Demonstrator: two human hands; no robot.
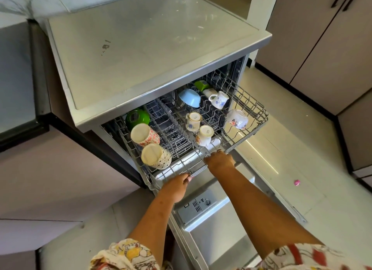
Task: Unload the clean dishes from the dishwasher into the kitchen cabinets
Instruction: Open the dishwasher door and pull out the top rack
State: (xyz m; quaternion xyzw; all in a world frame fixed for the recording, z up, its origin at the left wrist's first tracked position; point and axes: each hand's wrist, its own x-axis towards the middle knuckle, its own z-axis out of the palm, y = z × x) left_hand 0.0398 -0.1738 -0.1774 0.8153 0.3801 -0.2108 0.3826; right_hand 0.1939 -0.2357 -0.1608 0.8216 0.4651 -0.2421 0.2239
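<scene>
The dishwasher's upper wire rack is pulled partway out over the open door. My left hand and my right hand both grip the rack's front bar. In the rack lie two patterned mugs at the left, a green bowl behind them, a light blue bowl, a green cup, and several white floral cups.
The dishwasher's flat grey top lies above the rack. Beige cabinet doors stand at the right, a lower cabinet at the left. A small pink object lies on the light floor.
</scene>
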